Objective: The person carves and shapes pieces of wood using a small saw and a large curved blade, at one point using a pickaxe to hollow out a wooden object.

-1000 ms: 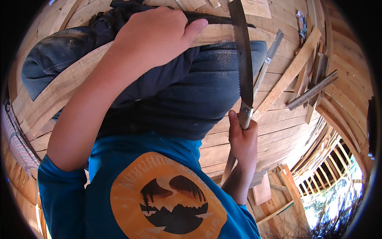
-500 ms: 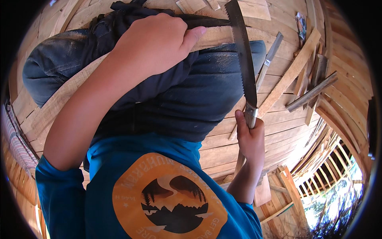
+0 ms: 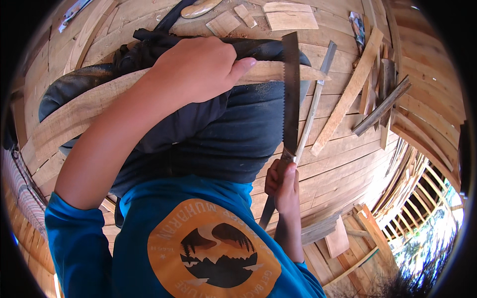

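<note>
A long curved wooden plank (image 3: 89,104) lies across my dark trouser legs, its narrow tip out past my right thigh. My left hand (image 3: 201,69) is closed over it near the middle, thumb stretched along the wood, other fingers mostly hidden. In my right hand (image 3: 282,184), closed round the grip, is a handsaw (image 3: 291,94). Its dark blade points away from me and crosses the plank near the narrow end, teeth facing left. Whether the teeth bite into the wood I cannot tell. Pale dust speckles my trousers.
Wood offcuts (image 3: 290,16) lie on the plank floor ahead. To the right are a thin metal-ended strip (image 3: 318,84), a long board (image 3: 348,94) and several dark scraps (image 3: 382,107). A slatted railing (image 3: 412,208) stands further right.
The handsaw has come back toward me and a little left, turning slightly more upright in view. My left hand keeps its hold on the plank. The whole view has shifted somewhat.
</note>
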Tool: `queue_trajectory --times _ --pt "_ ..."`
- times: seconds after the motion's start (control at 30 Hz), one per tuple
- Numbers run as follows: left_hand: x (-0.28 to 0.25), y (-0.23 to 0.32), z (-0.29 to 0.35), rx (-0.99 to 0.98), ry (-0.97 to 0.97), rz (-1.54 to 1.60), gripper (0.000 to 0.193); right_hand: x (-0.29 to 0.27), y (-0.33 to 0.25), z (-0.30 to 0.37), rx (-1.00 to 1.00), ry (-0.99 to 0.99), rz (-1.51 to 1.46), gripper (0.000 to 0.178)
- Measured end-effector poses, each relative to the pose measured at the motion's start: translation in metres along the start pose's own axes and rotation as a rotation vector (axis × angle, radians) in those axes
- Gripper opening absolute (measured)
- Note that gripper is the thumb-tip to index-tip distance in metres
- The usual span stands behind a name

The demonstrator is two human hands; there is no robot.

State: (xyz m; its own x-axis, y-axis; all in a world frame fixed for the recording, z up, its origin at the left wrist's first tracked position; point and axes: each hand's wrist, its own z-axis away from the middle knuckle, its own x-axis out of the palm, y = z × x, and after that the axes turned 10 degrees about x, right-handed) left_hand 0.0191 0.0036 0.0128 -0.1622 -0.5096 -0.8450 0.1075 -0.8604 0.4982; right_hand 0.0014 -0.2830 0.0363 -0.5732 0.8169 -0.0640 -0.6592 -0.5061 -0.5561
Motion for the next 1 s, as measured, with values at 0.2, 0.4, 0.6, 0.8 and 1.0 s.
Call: queue_trajectory --times 0.2,0.4,0.6,0.8,1.0 --pt "0.002 -0.008 -0.004 -0.014 -0.04 0.079 0.064 0.0 0.013 -0.021 0.001 -0.083 -0.07 0.062" --pt "0.001 -0.009 -0.005 -0.075 -0.108 0.188 0.066 -0.007 -0.007 -0.028 -0.321 0.191 -0.12 0.066" --pt "-0.004 -0.008 -0.005 -0.083 -0.115 0.19 0.065 -0.001 -0.05 -0.031 -0.205 0.082 0.109 0.064" --pt "-0.002 -0.002 0.0 -0.073 -0.033 0.065 0.062 0.011 -0.063 -0.051 -0.145 0.125 0.217 0.062" --pt "0.007 -0.001 0.004 -0.047 0.094 0.007 0.063 0.011 -0.066 -0.063 -0.075 0.114 0.25 0.064"
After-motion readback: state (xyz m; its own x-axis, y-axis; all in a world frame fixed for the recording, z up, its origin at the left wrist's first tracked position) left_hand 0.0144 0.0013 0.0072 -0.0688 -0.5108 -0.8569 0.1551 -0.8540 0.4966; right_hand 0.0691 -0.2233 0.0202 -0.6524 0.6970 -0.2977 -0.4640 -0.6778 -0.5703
